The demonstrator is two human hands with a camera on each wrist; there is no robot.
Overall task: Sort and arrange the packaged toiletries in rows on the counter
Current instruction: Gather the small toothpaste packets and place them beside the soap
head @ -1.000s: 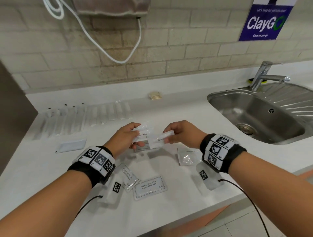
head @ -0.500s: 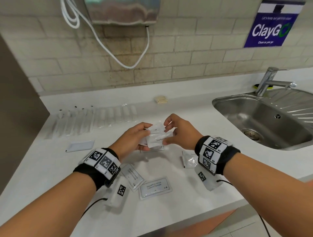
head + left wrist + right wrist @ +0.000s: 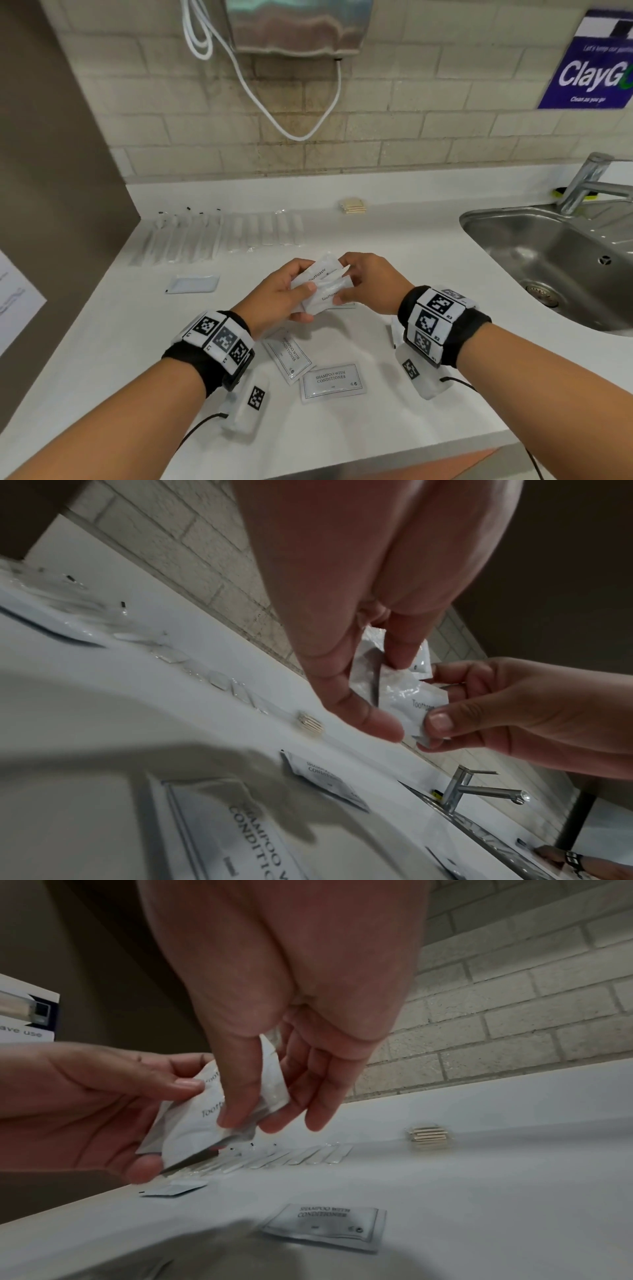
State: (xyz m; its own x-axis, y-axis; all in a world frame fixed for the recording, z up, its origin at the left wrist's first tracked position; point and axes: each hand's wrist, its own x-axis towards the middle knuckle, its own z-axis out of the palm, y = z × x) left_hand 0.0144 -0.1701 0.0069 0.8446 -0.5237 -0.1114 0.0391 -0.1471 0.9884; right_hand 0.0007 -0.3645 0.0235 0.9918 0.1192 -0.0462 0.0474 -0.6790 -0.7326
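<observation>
Both hands hold a small stack of white toothpaste sachets (image 3: 323, 287) above the middle of the white counter (image 3: 394, 240). My left hand (image 3: 298, 291) grips the stack's left end, thumb on top. My right hand (image 3: 342, 284) pinches the right end of the top toothpaste sachet (image 3: 195, 1123) between thumb and fingers. The same sachets (image 3: 404, 696) show between both hands in the left wrist view. Two shampoo-with-conditioner sachets (image 3: 334, 380) lie flat on the counter below the hands. A row of clear-wrapped toothbrushes and tubes (image 3: 219, 236) lies at the back left.
A flat pale sachet (image 3: 193, 284) lies alone left of my hands. A small tan stack (image 3: 352, 205) sits by the back wall. The steel sink (image 3: 548, 260) and its tap (image 3: 585, 181) are on the right. A hand dryer (image 3: 298, 24) hangs on the brick wall.
My hands came closer together, bringing the right hand's sachet onto the ones in the left hand. The view tilted up slightly.
</observation>
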